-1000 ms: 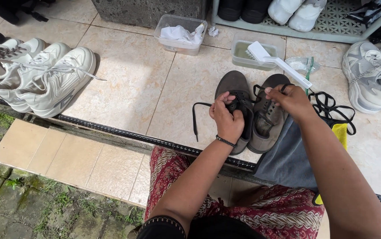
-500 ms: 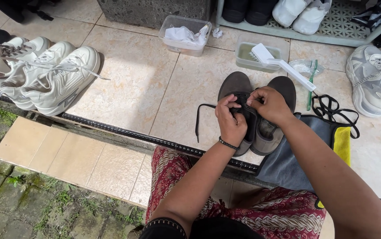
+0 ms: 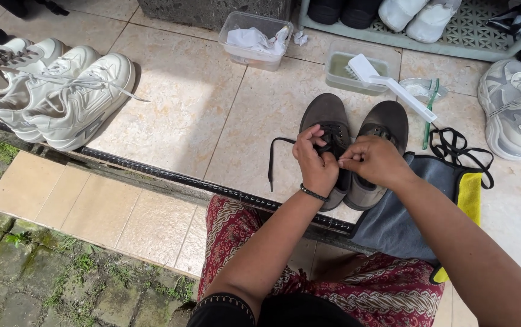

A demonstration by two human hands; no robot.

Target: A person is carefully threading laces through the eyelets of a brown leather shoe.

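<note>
Black lace [image 3: 272,158] pinched in left hand [image 3: 316,162], right hand [image 3: 374,161] now closed beside it, over grey shoes [image 3: 328,124].

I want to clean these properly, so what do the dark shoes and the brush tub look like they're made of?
Dark shoes: probably matte suede or canvas; the grey-brown uppers show no shine. Tub: translucent plastic, with cloudy, slightly glossy walls. The brush looks like white moulded plastic.
</note>
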